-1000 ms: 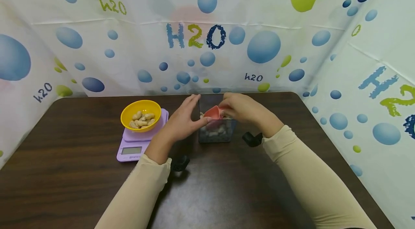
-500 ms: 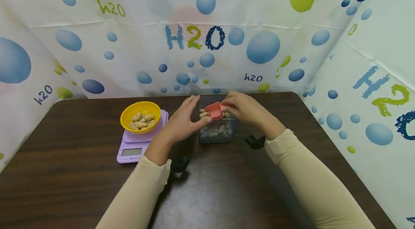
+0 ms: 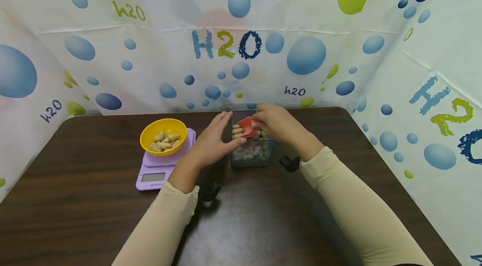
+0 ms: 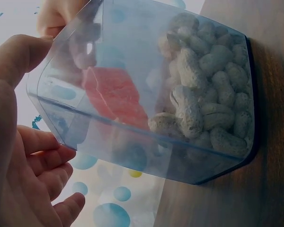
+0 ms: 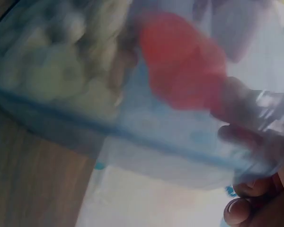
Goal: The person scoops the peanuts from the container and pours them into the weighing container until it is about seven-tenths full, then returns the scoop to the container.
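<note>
A clear plastic container (image 3: 263,164) with peanuts (image 4: 221,113) in its lower part stands at the table's far middle. My right hand (image 3: 280,126) reaches in over its rim and grips a pink scoop (image 3: 246,126) by the handle end. The scoop is tilted just above the peanuts, and no peanuts show in its bowl. In the right wrist view the scoop (image 5: 182,61) appears blurred through the wall. At the container's left side my left hand (image 3: 211,140) touches the rim, its thumb along the front edge and its fingers extended at the left.
Left of the container, a yellow bowl (image 3: 146,145) with several peanuts sits on a purple kitchen scale (image 3: 169,158). The scale's display looks blank. Behind the dark wooden table (image 3: 94,199) hangs a white curtain (image 3: 158,59) with blue and green spots.
The scoop has risen and tipped within the container, uncovering peanuts beside it. My right hand shifted slightly right, then back left. My left hand stays at the rim.
</note>
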### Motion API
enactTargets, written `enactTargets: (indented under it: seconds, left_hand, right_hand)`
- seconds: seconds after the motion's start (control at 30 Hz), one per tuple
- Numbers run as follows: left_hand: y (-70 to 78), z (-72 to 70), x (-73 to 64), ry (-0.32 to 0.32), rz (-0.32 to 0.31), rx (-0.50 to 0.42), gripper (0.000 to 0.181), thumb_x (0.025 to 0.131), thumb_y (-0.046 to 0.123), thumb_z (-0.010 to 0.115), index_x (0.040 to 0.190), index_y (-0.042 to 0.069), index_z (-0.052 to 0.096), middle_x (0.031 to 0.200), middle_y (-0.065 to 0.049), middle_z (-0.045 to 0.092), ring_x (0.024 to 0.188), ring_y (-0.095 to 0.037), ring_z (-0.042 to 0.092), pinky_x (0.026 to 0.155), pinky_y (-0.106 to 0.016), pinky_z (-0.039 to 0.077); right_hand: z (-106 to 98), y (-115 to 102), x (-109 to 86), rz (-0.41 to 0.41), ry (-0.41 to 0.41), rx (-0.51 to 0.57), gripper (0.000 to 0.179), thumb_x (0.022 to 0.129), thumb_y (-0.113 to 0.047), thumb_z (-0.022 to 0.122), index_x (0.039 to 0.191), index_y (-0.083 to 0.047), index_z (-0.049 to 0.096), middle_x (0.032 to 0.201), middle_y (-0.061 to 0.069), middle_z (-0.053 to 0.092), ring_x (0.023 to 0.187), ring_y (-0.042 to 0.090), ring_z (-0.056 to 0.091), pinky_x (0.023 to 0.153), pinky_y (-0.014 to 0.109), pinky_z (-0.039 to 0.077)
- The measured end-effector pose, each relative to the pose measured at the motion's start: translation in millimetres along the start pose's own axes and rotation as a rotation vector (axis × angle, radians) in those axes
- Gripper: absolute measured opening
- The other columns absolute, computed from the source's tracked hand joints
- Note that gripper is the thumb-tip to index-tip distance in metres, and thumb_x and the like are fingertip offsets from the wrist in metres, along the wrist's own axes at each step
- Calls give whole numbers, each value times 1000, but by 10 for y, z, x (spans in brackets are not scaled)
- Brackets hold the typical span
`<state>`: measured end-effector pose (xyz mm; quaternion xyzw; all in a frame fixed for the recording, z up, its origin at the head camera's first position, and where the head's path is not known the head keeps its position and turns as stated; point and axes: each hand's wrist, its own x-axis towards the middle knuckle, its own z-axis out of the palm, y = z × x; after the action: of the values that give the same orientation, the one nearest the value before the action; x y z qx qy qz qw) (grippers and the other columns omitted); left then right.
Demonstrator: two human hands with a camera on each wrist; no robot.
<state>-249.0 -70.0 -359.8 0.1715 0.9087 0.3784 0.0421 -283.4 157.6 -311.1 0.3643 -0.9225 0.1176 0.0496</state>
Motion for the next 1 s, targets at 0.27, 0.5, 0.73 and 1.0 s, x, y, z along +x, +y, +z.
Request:
enactTargets:
  seconds: [0.27,0.5,0.73,1.0]
  left_hand:
    - [5,-5,5,-3,-1,-9,95,84,71,58,158,24,20,165,-3,16,149,-30,25,114,-60,29]
    - [6,-3,9,-10,-11,-1,95,84,70,58,158,25,19,165,-3,14,149,-30,24,114,-61,28]
    - [5,-5,9,-9,-13,2,95,84,70,58,158,25,19,165,-3,14,149,-30,24,115,-61,27]
    - [10,-9,6,-13,-17,1,95,84,70,58,158,25,20,165,-4,14,149,-31,24,115,-61,27]
  right_hand:
    - [-70,79,-96,-12,-14,95,22,95,-22,65,110,-9,74,89,1,56,77,16,49,68,31,43]
    - [-54,230,-250,37,20,247,27,97,-26,61,116,-10,72,95,2,56,78,17,49,70,34,44]
    - [-58,252,-337,69,78,301,27,96,-24,63,119,-11,71,96,2,57,80,17,49,69,34,45]
    - [-48,264,-351,63,91,318,28,96,-23,63,119,-9,70,97,3,56,80,18,49,69,34,44]
